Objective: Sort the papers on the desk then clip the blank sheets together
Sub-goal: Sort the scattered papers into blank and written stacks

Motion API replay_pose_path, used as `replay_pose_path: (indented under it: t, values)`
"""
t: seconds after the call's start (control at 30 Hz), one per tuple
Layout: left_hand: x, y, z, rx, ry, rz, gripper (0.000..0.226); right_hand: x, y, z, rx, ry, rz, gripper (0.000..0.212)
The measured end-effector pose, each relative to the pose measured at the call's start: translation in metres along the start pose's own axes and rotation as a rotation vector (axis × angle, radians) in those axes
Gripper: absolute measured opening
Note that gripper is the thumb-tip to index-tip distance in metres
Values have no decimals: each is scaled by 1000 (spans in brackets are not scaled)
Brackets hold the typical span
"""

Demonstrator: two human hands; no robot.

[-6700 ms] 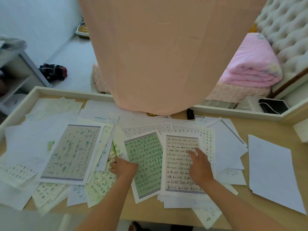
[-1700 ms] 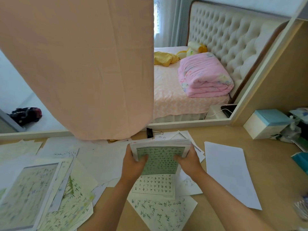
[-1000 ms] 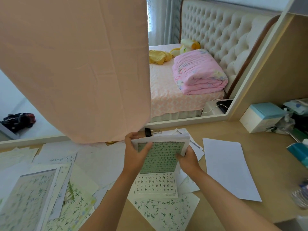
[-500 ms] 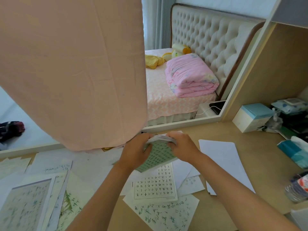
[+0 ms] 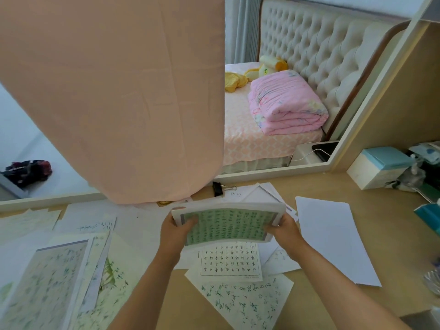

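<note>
Green-inked sheets point(image 5: 247, 303) lie nearest on the tabletop point(image 5: 400, 246). Above them a stack point(image 5: 226, 225) of written papers is held off the surface, bowed. Left hand point(image 5: 175, 232) grips its left edge, fingers point(image 5: 190, 221) curled round it. Right hand point(image 5: 285, 231) pinches the right edge. Blank sheet point(image 5: 333, 236) lies flat just right. Black clip point(image 5: 217, 188) lies beyond, untouched.

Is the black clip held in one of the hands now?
No, the black clip lies on the desk, while the left hand and the right hand grip a stack of papers.
</note>
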State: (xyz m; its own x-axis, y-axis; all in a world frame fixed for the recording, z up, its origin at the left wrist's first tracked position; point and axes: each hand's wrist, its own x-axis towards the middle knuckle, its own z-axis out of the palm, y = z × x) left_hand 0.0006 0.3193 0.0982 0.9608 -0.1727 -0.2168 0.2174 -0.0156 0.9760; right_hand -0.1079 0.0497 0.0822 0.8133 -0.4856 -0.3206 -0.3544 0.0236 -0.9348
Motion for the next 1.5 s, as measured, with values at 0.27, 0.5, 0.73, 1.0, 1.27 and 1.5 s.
replay_pose_path:
  t: [0.27, 0.5, 0.73, 1.0, 1.27, 1.5]
  values:
    - [-9, -26, 15, 27, 223, 71, 13, -5, 25, 11, -35, 86, -43, 30]
    - [-3, -21, 8, 354, 143, 174, 9, -13, 30, 23, -181, 56, -48, 27]
    - [22, 10, 19, 1306, -378, 674, 31, -19, 13, 21, -361, -6, -161, 24]
    - [18, 15, 29, 992, -382, 658, 10, -40, -21, 18, -318, 298, -394, 41]
    - [-8, 10, 38, 58, -186, 151, 40, -47, -29, 18, 127, 103, -27, 53]
    - [-9, -29, 49, 132, -224, 199, 33, -58, -3, 33, -3, 319, -216, 36]
